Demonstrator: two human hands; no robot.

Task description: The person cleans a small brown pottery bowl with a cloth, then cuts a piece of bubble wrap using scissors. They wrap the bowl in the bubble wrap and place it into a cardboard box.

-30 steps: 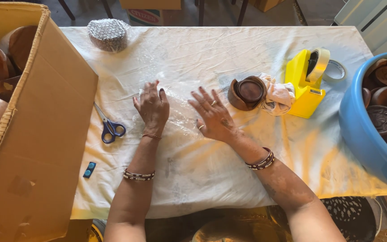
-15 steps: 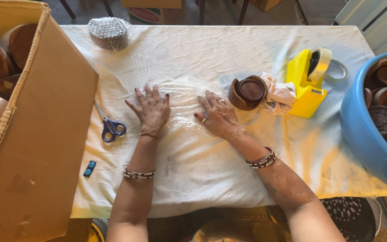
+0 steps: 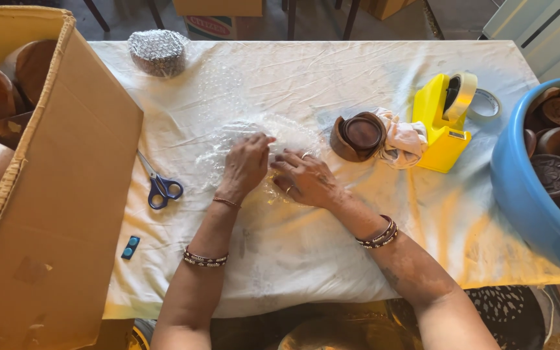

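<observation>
- Left hand [image 3: 246,165], centre of frame: fingers curled, tips pinching the bubble wrap [image 3: 247,139] lying flat on the table.
- Right hand [image 3: 304,178], just right of the left hand, nearly touching it: palm down, fingers spread a bit, pressing on the same wrap. Not closed on anything.
- Wrap is clear, hard to see its edges; spreads from the hands up and left over the white cloth [image 3: 332,259].
- Right of the hands: brown wooden bowl [image 3: 358,135] tipped on its side, touching a crumpled rag [image 3: 404,142].
- Just right of the rag: yellow tape dispenser [image 3: 441,123], upright, roll mounted. Loose tape roll [image 3: 487,104] flat behind it.
- Right edge of frame: blue tub [image 3: 526,201] holding dark carved wooden pieces [image 3: 555,172].
- Left of the hands: blue-handled scissors [image 3: 157,185], closed, blades pointing upper left.
- Lower left on the cloth: small blue item [image 3: 130,247], can't tell what.
- Left edge: big cardboard box [image 3: 53,214], open, brown wooden bowls inside at upper left.
- Top, left of centre: wrapped round bundle [image 3: 158,52] at the far table edge.
</observation>
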